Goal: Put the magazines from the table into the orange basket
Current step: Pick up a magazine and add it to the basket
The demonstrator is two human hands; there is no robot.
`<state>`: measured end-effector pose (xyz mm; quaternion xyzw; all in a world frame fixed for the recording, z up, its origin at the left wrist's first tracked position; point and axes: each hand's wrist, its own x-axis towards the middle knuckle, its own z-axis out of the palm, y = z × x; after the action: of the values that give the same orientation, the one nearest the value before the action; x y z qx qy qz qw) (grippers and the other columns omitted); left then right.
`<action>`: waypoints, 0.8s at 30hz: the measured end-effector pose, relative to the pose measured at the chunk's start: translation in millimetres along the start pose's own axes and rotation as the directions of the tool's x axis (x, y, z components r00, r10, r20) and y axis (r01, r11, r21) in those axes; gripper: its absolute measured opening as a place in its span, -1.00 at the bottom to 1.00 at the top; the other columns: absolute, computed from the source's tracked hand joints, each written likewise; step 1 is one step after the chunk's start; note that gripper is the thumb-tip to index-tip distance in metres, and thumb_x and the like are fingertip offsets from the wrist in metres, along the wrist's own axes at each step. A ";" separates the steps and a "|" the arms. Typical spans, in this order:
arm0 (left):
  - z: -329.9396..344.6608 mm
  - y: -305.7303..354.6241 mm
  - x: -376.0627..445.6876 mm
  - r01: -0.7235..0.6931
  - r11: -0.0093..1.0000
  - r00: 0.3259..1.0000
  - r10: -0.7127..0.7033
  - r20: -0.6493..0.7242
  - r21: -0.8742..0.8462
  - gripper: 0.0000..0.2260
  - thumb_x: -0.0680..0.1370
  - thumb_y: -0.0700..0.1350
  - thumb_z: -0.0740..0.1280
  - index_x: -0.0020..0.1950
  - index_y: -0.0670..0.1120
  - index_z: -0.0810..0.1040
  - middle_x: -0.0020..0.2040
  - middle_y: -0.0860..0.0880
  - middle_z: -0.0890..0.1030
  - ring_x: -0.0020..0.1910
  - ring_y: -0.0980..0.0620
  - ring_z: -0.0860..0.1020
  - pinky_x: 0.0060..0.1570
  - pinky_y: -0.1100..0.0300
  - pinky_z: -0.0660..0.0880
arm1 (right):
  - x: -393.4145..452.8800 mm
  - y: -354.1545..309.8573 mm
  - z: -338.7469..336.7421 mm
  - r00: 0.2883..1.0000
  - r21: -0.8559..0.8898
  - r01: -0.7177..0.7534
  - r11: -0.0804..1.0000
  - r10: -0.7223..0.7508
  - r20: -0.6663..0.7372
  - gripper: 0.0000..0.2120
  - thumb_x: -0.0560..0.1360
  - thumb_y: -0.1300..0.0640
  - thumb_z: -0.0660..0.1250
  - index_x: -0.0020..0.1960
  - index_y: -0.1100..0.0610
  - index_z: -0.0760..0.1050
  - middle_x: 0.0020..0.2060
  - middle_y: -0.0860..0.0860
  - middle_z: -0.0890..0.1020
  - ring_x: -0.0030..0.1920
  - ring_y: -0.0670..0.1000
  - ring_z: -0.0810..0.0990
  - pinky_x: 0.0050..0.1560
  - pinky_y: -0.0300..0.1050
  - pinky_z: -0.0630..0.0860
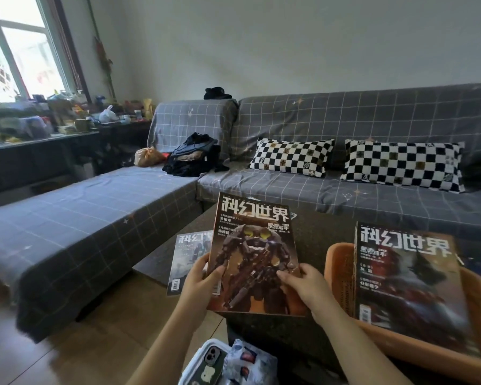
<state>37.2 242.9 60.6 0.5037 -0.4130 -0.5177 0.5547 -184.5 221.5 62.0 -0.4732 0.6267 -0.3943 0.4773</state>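
Dark table [325, 234], left hand [203, 284] and right hand [308, 284] gripping robot-cover magazine [254, 254], orange basket [342, 262] holding stacked magazines [406, 279] at right.

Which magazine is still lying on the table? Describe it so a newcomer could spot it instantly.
Start at the dark table in front of the grey checked sofa. At its left edge, partly hidden behind the robot-cover magazine held in both hands, lies the pale magazine. Its washed-out grey-white cover with a barcode sets it apart from the darker reddish ones.
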 end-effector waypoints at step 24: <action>234.2 -34.5 -7.5 -0.001 0.996 0.912 -0.038 0.409 0.094 -0.74 0.59 -0.16 0.30 0.27 0.04 0.49 0.09 -0.05 0.67 0.05 -0.05 0.66 0.03 -0.06 0.61 | -42.4 51.3 -220.2 0.888 0.045 0.094 0.995 -0.064 -0.455 -0.71 0.44 0.16 0.41 0.13 0.06 0.47 -0.19 -0.06 0.60 -0.22 0.02 0.64 -0.08 0.03 0.60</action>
<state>-198.7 221.1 62.6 0.4128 -0.5389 -0.5975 0.4269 -405.4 284.3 74.4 -0.3775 0.6876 -0.5332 0.3170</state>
